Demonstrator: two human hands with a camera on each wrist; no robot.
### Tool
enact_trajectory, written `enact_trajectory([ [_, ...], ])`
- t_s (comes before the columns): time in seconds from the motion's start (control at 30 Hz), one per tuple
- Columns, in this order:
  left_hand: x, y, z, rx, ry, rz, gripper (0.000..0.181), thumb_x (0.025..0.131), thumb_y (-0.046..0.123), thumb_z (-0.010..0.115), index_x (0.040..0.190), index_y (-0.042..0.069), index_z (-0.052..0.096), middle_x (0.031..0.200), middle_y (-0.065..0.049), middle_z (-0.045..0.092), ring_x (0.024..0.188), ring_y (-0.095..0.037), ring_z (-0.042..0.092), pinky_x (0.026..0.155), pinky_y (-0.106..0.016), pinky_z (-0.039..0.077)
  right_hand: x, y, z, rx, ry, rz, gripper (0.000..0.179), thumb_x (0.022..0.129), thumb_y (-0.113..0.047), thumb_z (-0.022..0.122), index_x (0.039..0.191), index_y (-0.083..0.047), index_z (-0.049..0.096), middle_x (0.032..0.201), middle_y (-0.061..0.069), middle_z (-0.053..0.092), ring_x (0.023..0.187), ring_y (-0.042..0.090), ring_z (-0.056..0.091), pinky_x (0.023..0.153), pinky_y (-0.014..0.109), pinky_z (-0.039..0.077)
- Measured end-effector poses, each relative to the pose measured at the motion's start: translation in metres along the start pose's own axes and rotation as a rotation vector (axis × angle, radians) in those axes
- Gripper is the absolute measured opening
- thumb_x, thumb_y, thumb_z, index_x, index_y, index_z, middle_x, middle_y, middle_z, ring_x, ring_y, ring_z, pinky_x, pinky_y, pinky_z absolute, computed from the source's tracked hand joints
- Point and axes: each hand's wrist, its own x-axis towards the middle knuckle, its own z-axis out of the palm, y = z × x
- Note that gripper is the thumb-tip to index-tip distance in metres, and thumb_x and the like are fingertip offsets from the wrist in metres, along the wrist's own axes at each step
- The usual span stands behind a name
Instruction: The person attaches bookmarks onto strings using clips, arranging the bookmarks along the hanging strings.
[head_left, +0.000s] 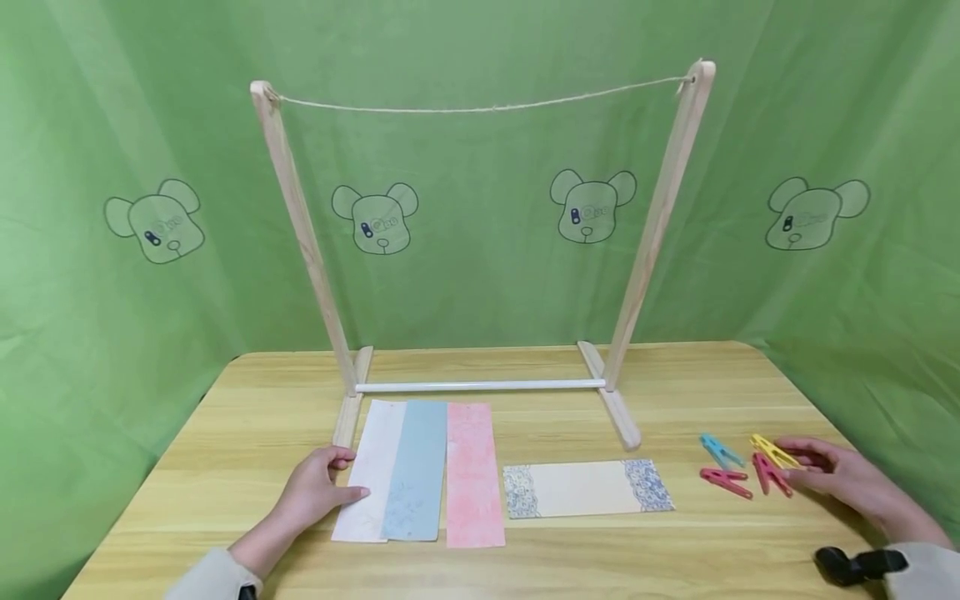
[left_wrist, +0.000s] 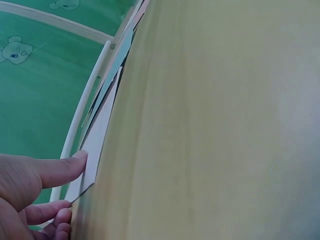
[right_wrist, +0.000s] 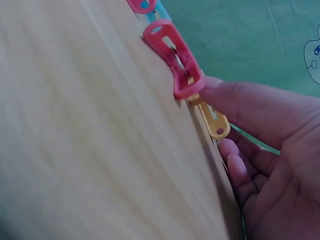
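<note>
My left hand (head_left: 315,487) lies at the left edge of a white paper strip (head_left: 363,487); its thumb (left_wrist: 67,169) rests over the strip, and the fingers bend beside the edge. This strip lies side by side with a light blue strip (head_left: 416,467) and a pink strip (head_left: 474,475). On the right, my right hand (head_left: 847,475) is at a yellow clothespin (head_left: 776,452), the thumb tip right by a red clothespin (right_wrist: 175,60) and the fingers loosely bent beyond the yellow one. A second red clothespin (head_left: 726,482) and a blue clothespin (head_left: 722,450) lie just left.
A cream strip with blue floral ends (head_left: 588,487) lies crosswise on the wooden table (head_left: 600,558). Behind stands a wooden frame (head_left: 660,225) with a string (head_left: 480,109) tied across its top and a white bar (head_left: 480,386) low down. Green cloth (head_left: 480,292) surrounds the table.
</note>
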Motion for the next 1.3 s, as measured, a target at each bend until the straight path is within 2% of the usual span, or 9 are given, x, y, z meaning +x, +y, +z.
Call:
enact_trajectory([
  [0.17, 0.002, 0.003, -0.002, 0.016, -0.008, -0.022, 0.052, 0.062, 0.013, 0.087, 0.105, -0.002, 0.062, 0.096, -0.008, 0.060, 0.088, -0.021, 0.054, 0.083, -0.042, 0.048, -0.001, -0.004, -0.001, -0.027, 0.015, 0.017, 0.059, 0.087, -0.030, 0.067, 0.128, 0.008, 0.047, 0.100, -0.011, 0.053, 0.081, -0.006, 0.047, 0.066, 0.021, 0.043],
  [0.33, 0.003, 0.004, -0.003, 0.026, -0.031, -0.048, 0.044, 0.063, 0.010, 0.086, 0.097, -0.001, 0.061, 0.090, -0.006, 0.057, 0.083, -0.019, 0.051, 0.075, -0.034, 0.048, 0.000, -0.006, 0.002, -0.062, 0.055, 0.008, 0.057, 0.087, -0.027, 0.068, 0.122, 0.013, 0.048, 0.091, -0.002, 0.054, 0.074, 0.001, 0.045, 0.062, 0.021, 0.041],
  [0.53, 0.003, 0.006, -0.005, 0.087, -0.052, -0.033, 0.039, 0.064, 0.011, 0.085, 0.092, 0.000, 0.060, 0.084, -0.006, 0.054, 0.077, -0.018, 0.049, 0.066, -0.029, 0.045, 0.003, -0.004, 0.005, -0.038, 0.108, -0.022, 0.054, 0.085, -0.020, 0.070, 0.118, 0.017, 0.048, 0.086, -0.004, 0.056, 0.072, -0.001, 0.049, 0.062, 0.020, 0.044],
  [0.67, 0.003, 0.010, -0.006, 0.123, -0.069, -0.016, 0.034, 0.066, 0.009, 0.083, 0.088, -0.001, 0.058, 0.080, -0.006, 0.054, 0.072, -0.018, 0.050, 0.059, -0.028, 0.047, 0.004, -0.002, 0.004, -0.053, 0.134, -0.019, 0.057, 0.085, -0.022, 0.071, 0.119, 0.017, 0.048, 0.086, -0.006, 0.058, 0.073, -0.004, 0.049, 0.063, 0.018, 0.043],
  [0.83, 0.004, 0.013, -0.004, 0.130, -0.076, -0.005, 0.032, 0.068, 0.007, 0.082, 0.086, -0.001, 0.056, 0.079, -0.006, 0.055, 0.070, -0.017, 0.052, 0.057, -0.027, 0.049, 0.007, 0.000, 0.000, -0.055, 0.126, -0.006, 0.060, 0.087, -0.025, 0.069, 0.123, 0.017, 0.045, 0.093, -0.001, 0.061, 0.075, -0.007, 0.050, 0.064, 0.015, 0.043],
  [1.03, 0.006, 0.012, -0.004, 0.094, -0.061, 0.004, 0.034, 0.068, 0.003, 0.081, 0.088, 0.000, 0.054, 0.076, -0.005, 0.054, 0.067, -0.016, 0.050, 0.056, -0.026, 0.047, 0.011, -0.007, 0.001, -0.054, 0.158, -0.015, 0.059, 0.089, -0.032, 0.065, 0.125, 0.012, 0.049, 0.093, -0.016, 0.060, 0.077, -0.014, 0.047, 0.063, 0.014, 0.041],
  [1.1, 0.007, 0.012, -0.006, 0.062, -0.062, -0.007, 0.035, 0.067, 0.001, 0.081, 0.091, -0.002, 0.055, 0.075, -0.005, 0.054, 0.066, -0.015, 0.050, 0.055, -0.026, 0.046, 0.013, -0.013, 0.001, -0.027, 0.136, -0.013, 0.060, 0.089, -0.037, 0.064, 0.129, 0.007, 0.050, 0.095, -0.023, 0.057, 0.080, -0.016, 0.046, 0.065, 0.015, 0.040],
  [1.2, 0.008, 0.010, -0.009, 0.023, -0.073, -0.030, 0.034, 0.069, 0.000, 0.079, 0.094, -0.004, 0.056, 0.075, -0.006, 0.054, 0.067, -0.016, 0.051, 0.055, -0.026, 0.047, 0.017, -0.026, 0.004, 0.171, 0.086, 0.021, 0.056, 0.090, -0.037, 0.063, 0.134, -0.005, 0.050, 0.097, -0.022, 0.060, 0.084, -0.006, 0.055, 0.069, 0.020, 0.048],
  [1.3, 0.010, 0.006, -0.012, -0.019, -0.090, -0.035, 0.026, 0.073, -0.001, 0.075, 0.092, -0.005, 0.057, 0.077, -0.006, 0.055, 0.069, -0.016, 0.051, 0.057, -0.025, 0.047, 0.021, -0.042, 0.007, 0.248, 0.098, 0.004, 0.056, 0.091, -0.037, 0.062, 0.137, -0.008, 0.047, 0.098, -0.024, 0.060, 0.085, -0.002, 0.059, 0.071, 0.018, 0.050],
])
